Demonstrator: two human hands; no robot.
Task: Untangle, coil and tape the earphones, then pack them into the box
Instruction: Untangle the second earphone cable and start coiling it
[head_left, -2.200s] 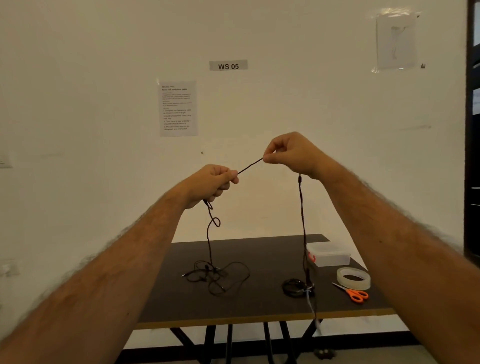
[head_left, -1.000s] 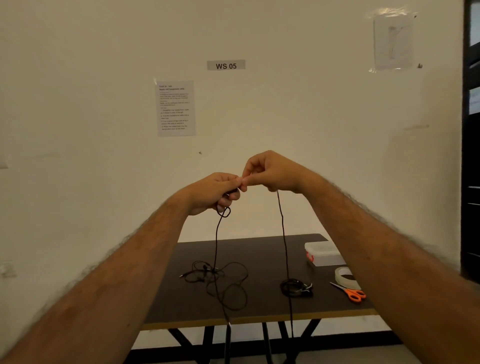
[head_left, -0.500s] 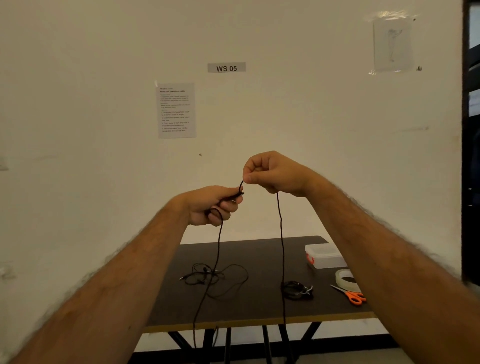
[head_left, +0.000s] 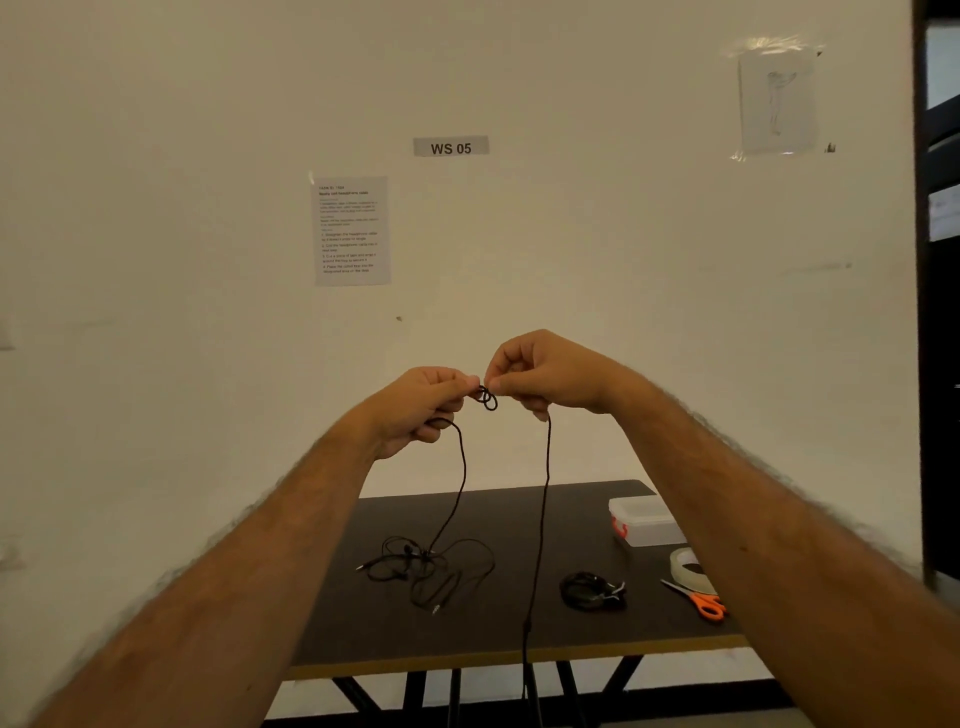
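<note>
- The words on the paper sheet (head_left: 352, 230) stuck on the wall are too small to be read. Only the sign "WS 05" (head_left: 451, 147) can be read.
- The drawing on the second sheet (head_left: 777, 102), far up on the right, is too faint to be made out.
- Part of the tape roll (head_left: 688, 569) is hidden behind the right arm.
- The lower end of the long cord is lost below the near edge of the tabletop (head_left: 519, 644).
- Two hands are seen, held up in the air in front of the wall.
- The left hand (head_left: 423, 408) is closed, and the black earphone cord (head_left: 462, 483) is pinched in its fingertips.
- The right hand (head_left: 540, 374) is closed too, and the same cord is pinched in it, just beside the left hand.
- Small loops (head_left: 485, 399) of the cord are held between the two hands.
- Two strands are seen hanging down: one to a loose tangle (head_left: 431, 566) on the tabletop, one straight down past the near edge.
- One coiled black bundle (head_left: 592, 590) is lying on the tabletop, right of the tangle.
- One clear box (head_left: 644, 522) with a lid is standing far on the right.
- One pair of orange scissors (head_left: 698, 601) is lying near the tape roll.
</note>
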